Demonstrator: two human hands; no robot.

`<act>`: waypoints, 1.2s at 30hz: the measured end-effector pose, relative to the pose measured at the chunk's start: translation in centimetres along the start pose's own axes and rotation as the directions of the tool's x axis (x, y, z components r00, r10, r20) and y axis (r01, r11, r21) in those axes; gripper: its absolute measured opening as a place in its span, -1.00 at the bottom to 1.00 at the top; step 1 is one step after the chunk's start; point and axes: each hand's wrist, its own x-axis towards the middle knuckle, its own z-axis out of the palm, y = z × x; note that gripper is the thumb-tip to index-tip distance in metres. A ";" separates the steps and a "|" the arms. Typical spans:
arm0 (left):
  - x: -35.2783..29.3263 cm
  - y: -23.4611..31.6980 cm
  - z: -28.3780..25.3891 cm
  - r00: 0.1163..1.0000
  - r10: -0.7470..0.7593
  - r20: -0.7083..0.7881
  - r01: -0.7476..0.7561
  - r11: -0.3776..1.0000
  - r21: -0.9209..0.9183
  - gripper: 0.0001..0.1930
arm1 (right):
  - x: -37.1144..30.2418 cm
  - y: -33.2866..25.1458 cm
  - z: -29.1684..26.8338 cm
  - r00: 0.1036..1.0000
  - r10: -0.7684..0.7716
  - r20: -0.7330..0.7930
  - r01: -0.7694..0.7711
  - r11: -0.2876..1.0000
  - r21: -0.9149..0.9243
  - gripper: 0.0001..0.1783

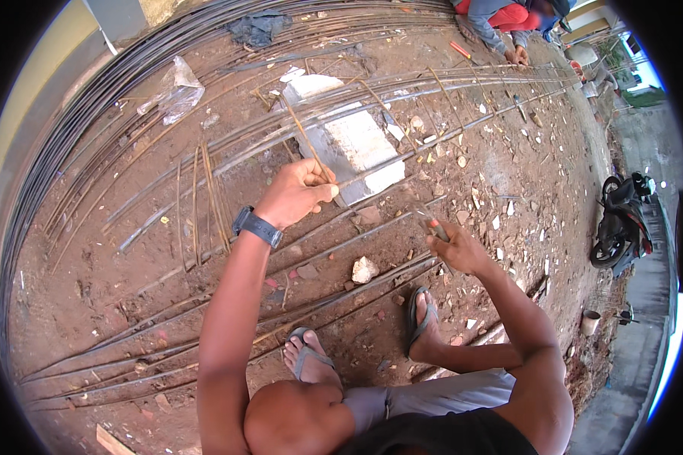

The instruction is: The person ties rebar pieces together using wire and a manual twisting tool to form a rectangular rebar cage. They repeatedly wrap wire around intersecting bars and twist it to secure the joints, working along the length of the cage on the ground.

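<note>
My left hand (300, 193), with a dark watch on its wrist, pinches a thin steel stirrup (305, 135) where it meets a long reinforcing bar (372, 168). Several such bars and stirrups form a long cage running off to the far right. Below this part of the cage lies a white, dirt-stained slab (349, 140). In my right hand (461, 249) are pliers (437, 230) with red-orange on the grip, held just right of the left hand. Their jaws are blurred and stand apart from the bars.
Long loose rods (53, 144) curve along the wall at left, with a plastic bag (180, 89) beside them. A co-worker's hands (517, 55) are at the cage's far end. A stone (364, 270) lies near my feet; a motorbike (622, 220) stands at right.
</note>
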 end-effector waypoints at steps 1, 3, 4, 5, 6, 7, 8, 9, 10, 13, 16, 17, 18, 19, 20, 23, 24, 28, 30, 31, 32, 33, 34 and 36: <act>0.0 0.0 0.1 1.000 -0.006 -0.005 0.006 1.000 0.007 -0.82 | -1.1 -2.0 0.0 0.999 -0.049 0.011 0.050 0.994 -0.093 -0.72; 0.2 0.0 0.2 1.000 -0.014 -0.009 0.015 1.000 0.021 -0.84 | -2.7 -3.8 0.0 0.994 -0.105 -0.002 0.102 0.967 -0.233 -0.70; 0.1 0.0 0.3 1.000 -0.006 -0.007 0.006 1.000 0.017 -0.84 | -3.2 -4.3 0.1 0.993 -0.119 -0.024 0.108 0.953 -0.283 -0.63; 0.1 -0.1 0.4 1.000 0.001 -0.015 -0.001 1.000 0.016 -0.84 | -3.5 -4.9 0.2 0.989 -0.143 -0.040 0.122 0.936 -0.331 -0.54; 0.1 -0.1 0.4 1.000 0.008 -0.025 -0.008 1.000 0.015 -0.83 | -4.1 -5.7 0.6 0.997 -0.068 -0.049 0.043 0.916 -0.399 -0.46; 0.3 -0.1 0.2 0.999 0.021 -0.031 -0.020 0.999 0.041 -0.83 | -4.2 -6.2 1.0 0.991 -0.112 -0.074 0.072 0.910 -0.408 -0.44; 0.4 -0.1 0.2 0.999 0.026 -0.026 -0.024 0.997 0.068 -0.82 | -4.5 -6.3 1.7 0.985 -0.143 -0.098 0.091 0.907 -0.411 -0.43; 0.5 -0.1 0.3 0.999 0.031 -0.022 -0.028 0.995 0.096 -0.81 | -4.7 -6.6 2.3 0.977 -0.176 -0.121 0.112 0.904 -0.413 -0.42; 0.4 -0.2 0.3 0.999 0.030 -0.044 -0.025 0.995 0.096 -0.81 | -4.4 -7.1 2.6 0.969 -0.239 -0.068 0.188 0.884 -0.429 -0.19; 0.4 -0.5 0.3 0.998 0.035 -0.043 -0.033 0.999 0.039 -0.82 | -3.9 -8.4 4.0 0.949 -0.307 -0.077 0.221 0.816 -0.533 -0.10; 0.4 -1.2 0.0 0.995 0.084 -0.053 -0.080 0.994 0.072 -0.83 | -4.2 -9.9 4.8 0.971 -0.232 -0.062 0.159 0.817 -0.554 -0.04; 0.4 -1.2 0.0 0.995 0.088 -0.052 -0.084 0.993 0.077 -0.83 | -4.2 -9.9 5.1 0.962 -0.258 -0.094 0.155 0.793 -0.590 -0.03; 0.4 -1.1 0.0 0.994 0.093 -0.050 -0.089 0.993 0.081 -0.83 | -4.1 -9.7 5.4 0.950 -0.286 -0.124 0.149 0.767 -0.624 -0.03; 0.4 -1.1 0.1 0.994 0.098 -0.049 -0.093 0.992 0.086 -0.83 | -4.0 -9.5 5.6 0.937 -0.314 -0.153 0.142 0.740 -0.657 -0.03; 0.4 -1.1 0.1 0.994 0.098 -0.047 -0.094 0.992 0.080 -0.84 | -3.9 -9.4 5.7 0.930 -0.330 -0.160 0.142 0.727 -0.672 -0.03; 0.5 -1.3 0.2 0.992 0.113 -0.056 -0.110 0.992 0.061 -0.84 | -3.7 -9.5 5.8 0.922 -0.347 -0.175 0.133 0.705 -0.696 -0.05; 0.5 -1.4 0.3 0.990 0.126 -0.069 -0.122 0.991 0.053 -0.84 | -3.7 -9.9 5.8 0.926 -0.333 -0.176 0.124 0.711 -0.692 -0.05; 0.7 -1.7 0.5 0.985 0.150 -0.087 -0.148 0.989 0.026 -0.84 | -3.6 -10.4 5.8 0.908 -0.373 -0.190 0.132 0.686 -0.716 -0.06; 0.4 -1.3 0.5 0.988 0.137 -0.068 -0.133 0.989 0.064 -0.85 | -3.7 -11.0 5.6 0.938 -0.296 -0.180 0.086 0.702 -0.707 -0.10; 0.3 -1.2 0.5 0.990 0.130 -0.059 -0.125 0.989 0.083 -0.86 | -3.8 -11.2 5.6 0.951 -0.257 -0.174 0.063 0.708 -0.703 -0.12; 0.3 -1.2 0.4 0.989 0.136 -0.060 -0.131 0.988 0.083 -0.86 | -3.6 -11.0 5.7 0.938 -0.294 -0.182 0.068 0.674 -0.736 -0.19; 0.3 -1.3 0.4 0.988 0.142 -0.061 -0.136 0.987 0.083 -0.86 | -3.2 -10.3 5.9 0.925 -0.331 -0.188 0.072 0.638 -0.767 -0.25; 0.3 -1.4 0.3 0.987 0.147 -0.064 -0.141 0.987 0.083 -0.86 | -3.0 -9.7 5.9 0.909 -0.369 -0.192 0.076 0.601 -0.796 -0.32; 0.4 -1.5 0.0 0.986 0.150 -0.078 -0.143 0.986 0.086 -0.87 | -2.3 -9.5 5.6 0.953 -0.271 -0.135 0.115 0.737 -0.666 -0.46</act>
